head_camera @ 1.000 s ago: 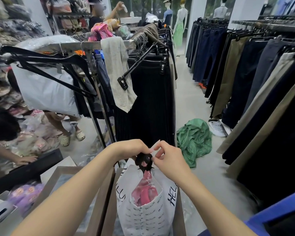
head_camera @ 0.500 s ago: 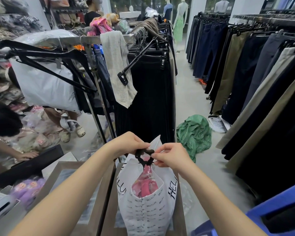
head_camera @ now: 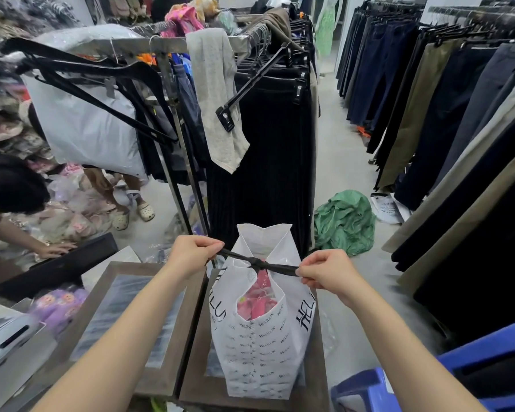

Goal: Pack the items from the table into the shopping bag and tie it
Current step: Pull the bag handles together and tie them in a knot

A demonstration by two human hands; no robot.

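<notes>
— So, where do we stand?
— Our left hand point(head_camera: 195, 254) and right hand point(head_camera: 324, 270) each pinch one end of the black handles point(head_camera: 283, 267), stretched left to right with the knot point(head_camera: 254, 261) midway between them.
— And the shopping bag point(head_camera: 259, 346)?
— Upright on the table point(head_camera: 198, 376), white, printed, pink items point(head_camera: 257, 304) showing inside; we'd pull outward evenly

I am seeing two tables with brown frames and glass tops, standing side by side. On the right table point(head_camera: 195, 379) the white shopping bag point(head_camera: 259, 352) is standing upright, near the edge closest to me. The left table point(head_camera: 137, 266) is standing just beside it. Farther away, a crumpled green cloth point(head_camera: 344, 223) is lying on the grey floor point(head_camera: 339, 162), and a flat white printed bag point(head_camera: 388, 208) is lying near it.
</notes>
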